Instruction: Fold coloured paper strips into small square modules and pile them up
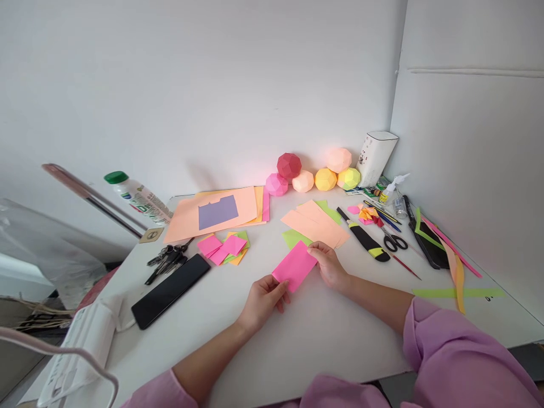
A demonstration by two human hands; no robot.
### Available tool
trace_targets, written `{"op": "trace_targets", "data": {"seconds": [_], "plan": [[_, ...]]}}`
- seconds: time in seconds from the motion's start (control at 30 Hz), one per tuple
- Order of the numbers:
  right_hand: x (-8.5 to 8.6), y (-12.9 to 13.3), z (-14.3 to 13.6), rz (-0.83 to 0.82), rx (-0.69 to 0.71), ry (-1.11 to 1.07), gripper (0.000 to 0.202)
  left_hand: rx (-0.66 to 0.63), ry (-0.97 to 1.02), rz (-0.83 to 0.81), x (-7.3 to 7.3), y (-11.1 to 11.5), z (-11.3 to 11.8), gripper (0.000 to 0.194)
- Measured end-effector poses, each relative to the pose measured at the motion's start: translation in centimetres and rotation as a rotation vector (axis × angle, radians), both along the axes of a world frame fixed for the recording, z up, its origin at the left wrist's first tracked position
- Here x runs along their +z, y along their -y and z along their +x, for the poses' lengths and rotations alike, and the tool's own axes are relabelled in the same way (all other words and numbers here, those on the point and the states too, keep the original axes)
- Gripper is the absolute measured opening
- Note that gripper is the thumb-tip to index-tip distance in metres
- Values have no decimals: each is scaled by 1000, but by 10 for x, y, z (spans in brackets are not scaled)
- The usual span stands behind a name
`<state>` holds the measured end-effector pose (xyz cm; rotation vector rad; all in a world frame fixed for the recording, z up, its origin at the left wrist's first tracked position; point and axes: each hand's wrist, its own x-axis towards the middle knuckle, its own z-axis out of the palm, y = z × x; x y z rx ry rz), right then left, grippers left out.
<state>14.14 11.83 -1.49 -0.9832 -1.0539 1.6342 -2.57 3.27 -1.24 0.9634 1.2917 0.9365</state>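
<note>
A pink rectangular piece of paper [294,266] is held above the white table between both hands. My left hand [266,297] pinches its near left corner, thumb on top. At the far right corner, my right hand [328,264] grips the same paper between thumb and fingers. Just beyond it lie peach paper pieces [317,224] over green ones [293,237]. To the left is a loose pile of small pink, orange and green paper squares [225,249]. A black and yellow utility knife [366,241] rests to the right, beside black-handled scissors [395,242].
Several faceted paper balls [289,166] stand along the wall near a white box [377,156]. Large peach sheets [182,218], a phone [170,292], keys [170,258] and a green-capped bottle [138,195] are at left. Paper strips [457,272] and a glue bottle [389,192] lie right.
</note>
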Motion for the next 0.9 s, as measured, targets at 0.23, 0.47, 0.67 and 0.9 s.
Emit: {"op": "trace_targets", "data": {"seconds": [0.23, 0.47, 0.67, 0.9], "plan": [[-5, -1, 0, 2, -4, 2, 15, 102, 147, 53, -2, 1, -2, 32], [-8, -9, 8, 16, 204, 14, 10, 99, 237, 70, -5, 0, -11, 31], [11, -10, 13, 72, 638, 65, 21, -439, 217, -122, 6, -3, -20, 24], [14, 29, 2, 325, 822, 470, 17, -613, -57, -159, 16, 2, -17, 20]]}}
